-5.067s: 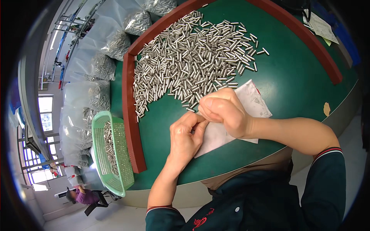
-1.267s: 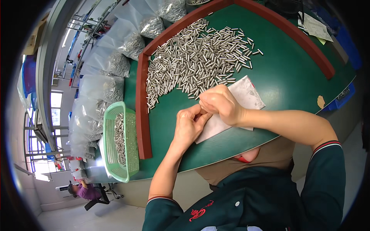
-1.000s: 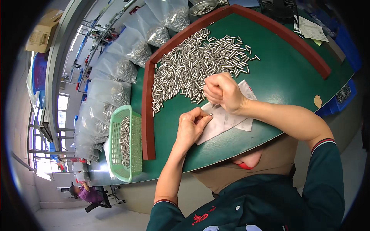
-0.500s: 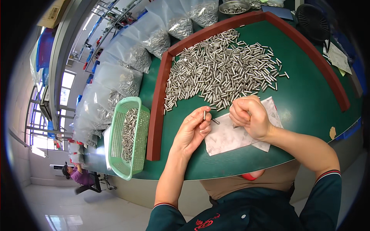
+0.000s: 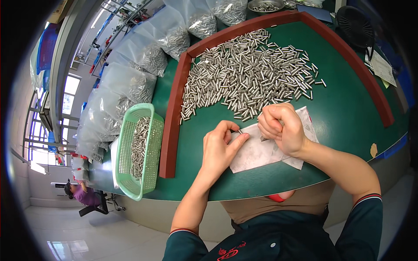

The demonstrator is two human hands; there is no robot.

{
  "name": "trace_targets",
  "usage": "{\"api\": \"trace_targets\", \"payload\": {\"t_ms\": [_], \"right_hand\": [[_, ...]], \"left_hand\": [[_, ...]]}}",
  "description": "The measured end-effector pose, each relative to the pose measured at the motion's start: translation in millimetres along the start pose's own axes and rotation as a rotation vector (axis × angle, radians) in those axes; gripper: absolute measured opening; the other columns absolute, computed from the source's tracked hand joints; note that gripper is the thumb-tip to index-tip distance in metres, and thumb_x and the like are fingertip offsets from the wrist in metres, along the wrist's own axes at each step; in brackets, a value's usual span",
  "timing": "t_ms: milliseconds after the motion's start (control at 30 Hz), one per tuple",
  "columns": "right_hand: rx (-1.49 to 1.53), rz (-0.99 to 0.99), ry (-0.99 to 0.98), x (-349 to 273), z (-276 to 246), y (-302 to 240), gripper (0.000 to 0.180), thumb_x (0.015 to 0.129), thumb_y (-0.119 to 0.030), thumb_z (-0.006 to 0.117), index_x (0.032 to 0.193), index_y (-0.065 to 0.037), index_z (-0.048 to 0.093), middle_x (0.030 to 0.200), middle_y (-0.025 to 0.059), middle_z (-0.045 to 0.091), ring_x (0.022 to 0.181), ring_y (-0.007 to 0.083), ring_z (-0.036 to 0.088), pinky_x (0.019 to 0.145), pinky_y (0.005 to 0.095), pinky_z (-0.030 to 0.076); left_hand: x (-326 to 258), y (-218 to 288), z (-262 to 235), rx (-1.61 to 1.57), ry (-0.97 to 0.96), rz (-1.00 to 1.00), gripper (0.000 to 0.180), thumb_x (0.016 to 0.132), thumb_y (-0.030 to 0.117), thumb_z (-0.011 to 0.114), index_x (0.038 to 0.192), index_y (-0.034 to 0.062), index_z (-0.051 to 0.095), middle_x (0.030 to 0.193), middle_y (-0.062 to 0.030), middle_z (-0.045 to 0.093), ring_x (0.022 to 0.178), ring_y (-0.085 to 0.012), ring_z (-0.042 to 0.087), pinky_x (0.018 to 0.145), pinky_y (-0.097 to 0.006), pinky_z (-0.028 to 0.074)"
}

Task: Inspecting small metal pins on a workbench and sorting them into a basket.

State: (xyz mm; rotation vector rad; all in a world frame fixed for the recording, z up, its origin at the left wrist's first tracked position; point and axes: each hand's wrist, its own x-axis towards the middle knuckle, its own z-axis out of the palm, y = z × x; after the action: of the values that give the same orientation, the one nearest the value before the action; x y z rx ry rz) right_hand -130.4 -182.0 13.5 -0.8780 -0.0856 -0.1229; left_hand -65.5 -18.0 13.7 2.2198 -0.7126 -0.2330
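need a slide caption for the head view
Left hand with a metal pin, right hand curled over a pale cloth, near a heap of pins.

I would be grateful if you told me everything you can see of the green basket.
The green basket is pale, long and narrow, apparently plastic, with a smooth rounded rim and walls pierced by many small holes. It stands upright, open at the top, on the green table, left of the red-brown bar. Small silvery metal pins lie jumbled inside along its length. Neither the left hand nor the right hand touches it.
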Motion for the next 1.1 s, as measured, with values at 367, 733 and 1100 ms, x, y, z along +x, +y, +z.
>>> {"api": "trace_targets", "payload": {"t_ms": [367,733,1100], "right_hand": [[0.050,0.034,0.029,-4,1,2,0.036,0.082,-0.017,0.034,0.047,-0.010,0.026,0.041,-0.0012,0.025,0.038,0.0076,0.020,0.039,0.0238,0.017],[0.061,0.050,0.073,-1,5,0,0.036,0.081,-0.020,0.035,0.047,-0.011,0.026,0.041,-0.0020,0.024,0.038,0.0072,0.019,0.039,0.0238,0.017],[0.065,0.049,0.037,0,1,4,0.036,0.081,-0.020,0.036,0.047,-0.010,0.026,0.041,-0.0014,0.025,0.038,0.0075,0.019,0.039,0.0239,0.017]], "left_hand": [[11,-31,-25,-1.837,-0.241,-0.515,0.028,0.088,0.012,0.045,0.110,-0.0048,0.040,0.117,-0.0218,0.046,0.104,-0.0323,0.050,0.087,-0.038,0.046],[11,-32,-31,-1.790,-0.247,-0.374,0.029,0.090,0.023,0.044,0.105,-0.0019,0.047,0.094,-0.0110,0.050,0.083,-0.0187,0.048,0.070,-0.027,0.042],[0,-49,-160,1.307,1.173,0.150,0.015,0.078,0.008,0.054,0.092,0.0029,0.057,0.086,-0.0122,0.056,0.082,-0.0301,0.052,0.074,-0.036,0.040]]}}
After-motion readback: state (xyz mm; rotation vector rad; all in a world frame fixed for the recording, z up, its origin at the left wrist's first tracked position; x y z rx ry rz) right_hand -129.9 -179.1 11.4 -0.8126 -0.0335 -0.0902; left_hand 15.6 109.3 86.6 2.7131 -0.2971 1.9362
